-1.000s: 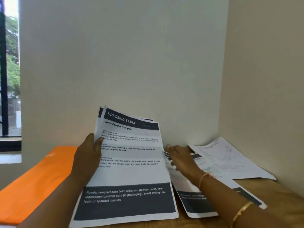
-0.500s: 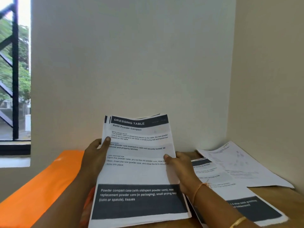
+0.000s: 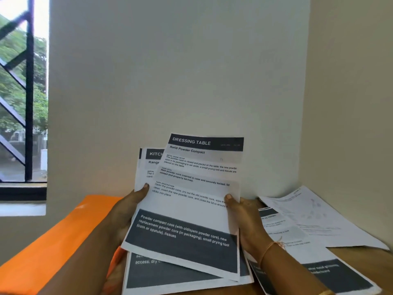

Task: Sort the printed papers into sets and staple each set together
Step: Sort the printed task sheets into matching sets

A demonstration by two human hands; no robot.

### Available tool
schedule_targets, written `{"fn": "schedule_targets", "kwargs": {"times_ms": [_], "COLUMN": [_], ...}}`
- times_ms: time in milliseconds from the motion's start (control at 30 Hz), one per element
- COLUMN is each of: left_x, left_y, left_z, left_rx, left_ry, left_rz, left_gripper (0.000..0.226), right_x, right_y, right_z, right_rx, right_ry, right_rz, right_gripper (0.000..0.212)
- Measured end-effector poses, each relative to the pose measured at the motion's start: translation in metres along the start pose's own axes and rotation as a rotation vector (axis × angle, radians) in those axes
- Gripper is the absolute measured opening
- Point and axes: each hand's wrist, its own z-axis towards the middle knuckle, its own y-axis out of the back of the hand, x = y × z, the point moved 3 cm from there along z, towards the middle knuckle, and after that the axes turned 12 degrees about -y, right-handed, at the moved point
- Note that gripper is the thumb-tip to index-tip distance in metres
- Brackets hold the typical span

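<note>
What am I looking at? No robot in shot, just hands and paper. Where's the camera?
There is no machine here. A person works with bare hands, and the single picture comes from a wide-angle camera worn on the head, looking forward and down.

The left hand grips a stack of papers at its left edge, thumb on the front. The right hand pinches the right edge of the top sheet, headed DRESSING TABLE, which sits skewed across the stack. The sheet behind shows a heading starting KITCH.

At right, a pale sheet and a dark-banded sheet lie overlapping on the wooden table, in the corner of the room. An orange surface lies at left, below a window. No stapler is in view.
</note>
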Motion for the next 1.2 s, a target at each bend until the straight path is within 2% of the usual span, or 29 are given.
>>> {"fn": "schedule_targets", "kwargs": {"times_ms": [100,267,400,533,667,800,1000,1100,1200], "left_x": [0.002,0.002,0.0,-0.005,-0.009,-0.009,-0.009,-0.01,-0.01], "left_y": [-0.001,-0.001,0.002,-0.006,-0.007,-0.007,-0.001,0.001,0.004], "left_z": [0.0,0.0,-0.001,-0.005,-0.006,-0.008,-0.006,-0.007,-0.006], "left_rx": [0.001,-0.023,-0.139,-0.102,-0.158,-0.191,-0.224,-0.245,-0.261], "left_ry": [0.093,0.101,-0.051,-0.225,-0.366,-0.432,-0.478,-0.552,-0.651], "left_rz": [0.046,0.122,0.334,0.484,0.636,0.638,0.691,0.805,1.019], "left_gripper": [0.032,0.033,0.022,0.02,0.021,0.018,0.022,0.022,0.026], "right_x": [0.0,0.002,0.001,0.0,0.001,0.003,0.009,0.019,0.029], "right_y": [0.0,0.0,-0.001,0.0,-0.003,-0.005,0.0,0.007,0.018], "right_z": [0.001,-0.002,-0.001,-0.002,-0.006,-0.01,-0.009,-0.009,-0.006], "right_rx": [0.006,0.013,0.014,-0.023,-0.009,-0.015,-0.111,-0.145,-0.203], "right_ry": [0.005,0.0,-0.024,-0.014,-0.022,-0.049,-0.025,-0.01,-0.003], "right_rz": [0.011,0.052,0.004,-0.032,0.032,0.042,-0.056,-0.072,-0.086], "right_gripper": [0.011,0.01,0.013,0.015,0.013,0.015,0.016,0.016,0.018]}}
